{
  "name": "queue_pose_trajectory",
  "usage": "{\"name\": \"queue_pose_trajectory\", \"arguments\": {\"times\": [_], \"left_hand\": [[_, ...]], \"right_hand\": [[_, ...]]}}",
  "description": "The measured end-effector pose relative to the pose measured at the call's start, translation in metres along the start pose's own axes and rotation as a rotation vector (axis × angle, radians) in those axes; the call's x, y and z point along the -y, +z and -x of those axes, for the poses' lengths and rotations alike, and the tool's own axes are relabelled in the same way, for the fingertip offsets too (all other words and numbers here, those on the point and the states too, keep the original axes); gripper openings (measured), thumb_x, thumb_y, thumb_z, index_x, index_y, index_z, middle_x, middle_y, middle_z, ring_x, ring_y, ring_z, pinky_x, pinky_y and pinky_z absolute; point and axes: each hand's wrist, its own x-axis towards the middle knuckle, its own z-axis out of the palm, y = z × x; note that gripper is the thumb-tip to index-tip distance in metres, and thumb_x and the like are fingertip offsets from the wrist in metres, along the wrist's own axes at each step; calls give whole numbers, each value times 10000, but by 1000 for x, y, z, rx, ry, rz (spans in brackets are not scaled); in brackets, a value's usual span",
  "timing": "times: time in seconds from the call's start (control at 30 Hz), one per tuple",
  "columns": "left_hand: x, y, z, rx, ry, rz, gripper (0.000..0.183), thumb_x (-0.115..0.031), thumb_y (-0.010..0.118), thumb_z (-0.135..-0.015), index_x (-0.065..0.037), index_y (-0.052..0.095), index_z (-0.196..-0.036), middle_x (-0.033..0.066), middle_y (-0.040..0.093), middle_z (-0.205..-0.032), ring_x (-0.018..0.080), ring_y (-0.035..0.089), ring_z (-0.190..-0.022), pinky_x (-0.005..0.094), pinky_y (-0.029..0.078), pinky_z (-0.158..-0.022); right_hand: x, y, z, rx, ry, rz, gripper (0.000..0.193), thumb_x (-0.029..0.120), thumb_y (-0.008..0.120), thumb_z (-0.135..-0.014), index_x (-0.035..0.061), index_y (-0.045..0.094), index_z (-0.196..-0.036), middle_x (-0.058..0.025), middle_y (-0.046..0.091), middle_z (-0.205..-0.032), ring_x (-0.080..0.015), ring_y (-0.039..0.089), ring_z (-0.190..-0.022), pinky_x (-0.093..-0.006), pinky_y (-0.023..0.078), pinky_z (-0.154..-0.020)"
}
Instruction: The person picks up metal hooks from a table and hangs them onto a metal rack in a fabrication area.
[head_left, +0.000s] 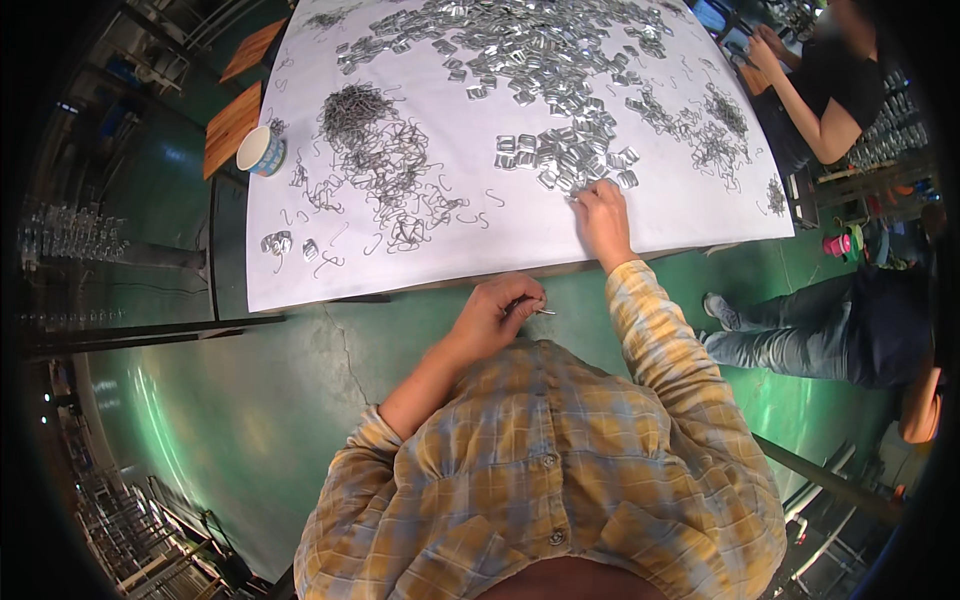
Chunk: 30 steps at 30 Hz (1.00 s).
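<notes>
My left hand is held just off the table's near edge, close to my shirt. Its fingers are pinched, and a small shiny metal piece pokes out past the fingertips; most of it is hidden. At the near end of the pile of flat silver metal clips, my right hand reaches down with its fingers drawn together. What those fingertips hold, if anything, is hidden. Thin wire S-shaped hooks lie in a tangled heap to the left of the clips.
A white-topped table carries more wire hooks on the right. A paper cup stands at its left edge beside wooden stools. One person works at the right side; another person's legs are nearer me.
</notes>
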Motion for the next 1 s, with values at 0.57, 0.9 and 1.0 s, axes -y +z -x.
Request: {"name": "queue_pose_trajectory", "arguments": {"times": [0.57,0.9,1.0], "left_hand": [[-6,0,-6,-141,91,-338,124,28,598,-744,-47,570,-838,104,565,-727,288,553,-673,367,432,-595],[15,-23,-21,-73,-121,-328,36,-74,619,-761,-38,617,-759,125,587,-700,296,585,-734,386,468,-642],[57,-44,-64,-197,161,-797,77,-70,587,-729,-23,637,-695,125,610,-716,275,597,-750,333,495,-666]], "right_hand": [[99,-103,19,564,264,-631,244,53,671,-686,-36,451,-629,-103,417,-522,-177,356,-461,-302,355,-461],[98,-102,35,381,98,-577,132,54,657,-737,-37,562,-736,-141,498,-606,-204,441,-466,-306,362,-463],[98,-104,38,356,40,-511,119,57,654,-740,-32,574,-740,-158,523,-635,-269,488,-492,-328,378,-477]]}}
